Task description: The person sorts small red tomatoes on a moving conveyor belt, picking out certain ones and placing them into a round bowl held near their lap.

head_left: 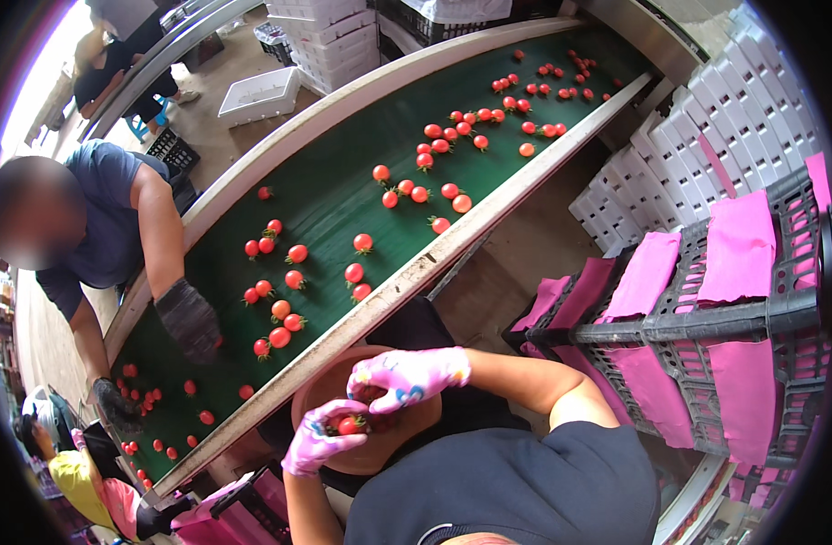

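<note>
My left hand [317, 442], in a pink patterned glove, is closed around a red cherry tomato [351, 425] with a green stem. My right hand [413, 373], gloved alike, curls over just above it with fingers bent inward. Something dark reddish shows under its fingertips, too shaded to name. Both hands are over a round, orange-brown tub [424, 413] close to my body. Beyond the tub a green conveyor belt [330, 213] slopes across, with many loose cherry tomatoes [295, 253] scattered on it.
Between the tub and the belt runs a pale belt rail [343, 330]. Across the belt, a co-worker's dark gloved hand [187, 320] reaches over the tomatoes. At right stand black crates [707, 318] with pink liners and stacked white crates [698, 136]. A white box [260, 96] lies beyond.
</note>
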The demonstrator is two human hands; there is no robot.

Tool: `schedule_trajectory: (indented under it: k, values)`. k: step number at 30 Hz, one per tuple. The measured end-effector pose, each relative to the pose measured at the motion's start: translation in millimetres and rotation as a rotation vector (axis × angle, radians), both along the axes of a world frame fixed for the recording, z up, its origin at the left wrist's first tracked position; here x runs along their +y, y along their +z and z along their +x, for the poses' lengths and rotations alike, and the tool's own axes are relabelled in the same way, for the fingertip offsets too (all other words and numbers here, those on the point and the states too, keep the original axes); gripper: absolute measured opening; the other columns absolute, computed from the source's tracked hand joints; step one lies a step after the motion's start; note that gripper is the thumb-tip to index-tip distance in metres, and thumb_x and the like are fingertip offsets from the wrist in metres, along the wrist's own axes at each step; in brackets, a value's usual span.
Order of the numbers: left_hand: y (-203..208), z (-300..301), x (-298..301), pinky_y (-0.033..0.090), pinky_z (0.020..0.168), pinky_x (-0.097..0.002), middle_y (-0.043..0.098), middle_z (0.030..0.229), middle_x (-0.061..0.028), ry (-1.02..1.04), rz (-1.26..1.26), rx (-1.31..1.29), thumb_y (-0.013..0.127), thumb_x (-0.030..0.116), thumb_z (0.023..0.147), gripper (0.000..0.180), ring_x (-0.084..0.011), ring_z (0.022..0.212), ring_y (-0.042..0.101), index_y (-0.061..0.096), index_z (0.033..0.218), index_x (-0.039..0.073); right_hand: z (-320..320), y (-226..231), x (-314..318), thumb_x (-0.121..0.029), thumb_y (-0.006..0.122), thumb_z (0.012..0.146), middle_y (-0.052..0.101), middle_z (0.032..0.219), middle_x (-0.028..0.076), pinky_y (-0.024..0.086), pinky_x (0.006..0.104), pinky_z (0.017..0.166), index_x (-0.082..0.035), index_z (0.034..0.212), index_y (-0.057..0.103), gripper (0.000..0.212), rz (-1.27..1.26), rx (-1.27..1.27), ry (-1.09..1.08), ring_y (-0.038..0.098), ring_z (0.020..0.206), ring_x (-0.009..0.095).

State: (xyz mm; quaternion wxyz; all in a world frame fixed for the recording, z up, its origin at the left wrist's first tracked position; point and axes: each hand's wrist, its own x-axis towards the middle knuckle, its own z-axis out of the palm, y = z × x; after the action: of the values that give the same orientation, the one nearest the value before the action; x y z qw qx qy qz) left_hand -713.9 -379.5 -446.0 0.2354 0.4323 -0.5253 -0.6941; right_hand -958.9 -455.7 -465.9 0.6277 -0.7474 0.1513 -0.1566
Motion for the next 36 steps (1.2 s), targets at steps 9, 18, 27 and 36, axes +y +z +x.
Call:
schedule_trajectory:
  k: [9,18,27,36]
  values:
    - [8.0,5.8,24.9,0.045,0.103,-0.0375,0.059,0.127,-0.0154,-0.049,-0.244,-0.549,0.078,0.018,0.081,0.053,-0.0306,0.119,0.057,0.060,0.129,0.005,-23.8,49.5,-42.7,-0.020,0.067,0.091,0.060,0.117,0.018,0.049,0.0427,0.096,-0.001,0.122,0.058,0.038,-0.518,-0.320,-0.134,0.061,0.107,0.036]
    - [81.5,-18.4,-75.0,0.043,0.103,-0.0346,0.062,0.119,-0.0106,-0.025,-0.532,-0.165,0.070,0.009,0.085,0.040,-0.0218,0.113,0.059,0.061,0.123,-0.001,-140.1,12.6,-217.9,-0.058,0.065,0.085,0.048,0.133,0.014,0.041,0.0459,0.102,-0.011,0.130,0.052,0.067,-0.806,1.073,-1.140,0.045,0.125,0.035]
    - [68.2,-52.8,-170.0,0.048,0.092,-0.0245,0.067,0.111,-0.0029,0.176,-0.376,-0.004,0.061,0.004,0.094,0.028,-0.0092,0.103,0.061,0.063,0.122,0.000,-46.4,41.8,-117.1,-0.045,0.062,0.090,0.043,0.144,0.013,0.036,0.0501,0.106,-0.011,0.134,0.055,0.056,-0.882,0.773,-0.686,0.042,0.131,0.037]
    - [18.9,-53.8,-189.2,0.051,0.087,-0.0248,0.069,0.105,-0.0036,0.255,-0.467,-0.113,0.065,0.005,0.093,0.023,-0.0097,0.097,0.064,0.066,0.116,0.000,-26.9,34.2,-86.9,-0.038,0.060,0.095,0.053,0.139,0.015,0.042,0.0412,0.106,-0.005,0.129,0.059,0.047,-0.726,0.406,-0.544,0.051,0.128,0.030]
